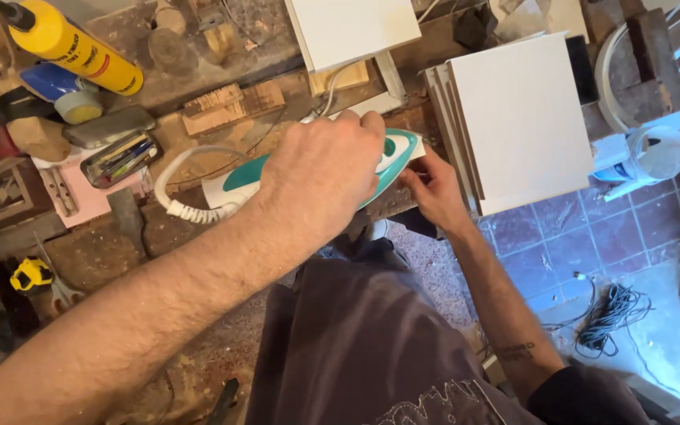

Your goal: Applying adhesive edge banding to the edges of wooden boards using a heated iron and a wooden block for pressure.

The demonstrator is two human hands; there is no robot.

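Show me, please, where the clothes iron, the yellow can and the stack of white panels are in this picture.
clothes iron (393, 154): head view, on its teal and white nose.
yellow can (72, 47): head view, on the middle of its body.
stack of white panels (525, 118): head view, on the top panel's face.

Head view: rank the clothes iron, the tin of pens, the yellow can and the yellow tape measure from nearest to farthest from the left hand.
1. Clothes iron: under the left hand, gripped.
2. Tin of pens: on the bench, left of the hand.
3. Yellow can: lying at the bench's upper left.
4. Yellow tape measure: far left, lower down, slightly farther than the can.
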